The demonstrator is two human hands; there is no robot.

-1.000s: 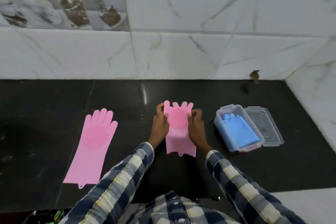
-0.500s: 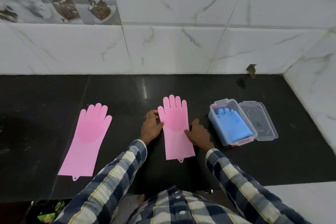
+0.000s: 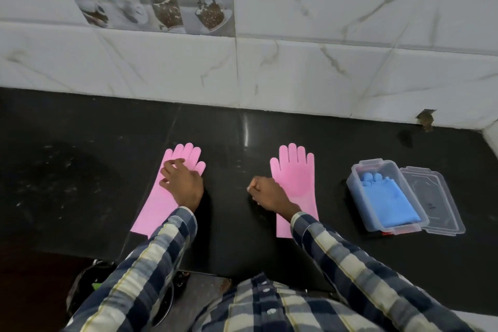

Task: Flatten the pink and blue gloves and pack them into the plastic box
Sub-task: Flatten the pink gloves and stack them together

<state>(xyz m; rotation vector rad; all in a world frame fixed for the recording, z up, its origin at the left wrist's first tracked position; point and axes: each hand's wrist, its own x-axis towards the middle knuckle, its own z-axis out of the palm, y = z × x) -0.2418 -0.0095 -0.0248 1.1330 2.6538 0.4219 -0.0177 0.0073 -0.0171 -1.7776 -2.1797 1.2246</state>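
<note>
Two pink gloves lie flat, palm up, on the black counter point(image 3: 80, 170). My left hand point(image 3: 183, 183) rests on the left pink glove point(image 3: 153, 213), its fingers spread over the palm area. The right pink glove point(image 3: 296, 170) lies in the middle, and my right hand point(image 3: 266, 194) reaches across its lower half. That hand's fingers are curled at the glove's left edge, and I see nothing in them. At the right, blue gloves point(image 3: 385, 202) lie inside the clear plastic box point(image 3: 355, 191), which has no lid on.
The box's clear lid point(image 3: 436, 205) lies flat against the box's right side. A white marble-tiled wall point(image 3: 269, 75) closes the back, and another wall closes the right corner. The counter's front edge runs just before my body, with dark objects point(image 3: 89, 286) below at the lower left.
My left hand left the middle glove and now lies on the left glove. My right hand crossed from that glove's right side to its left edge. The view swung left.
</note>
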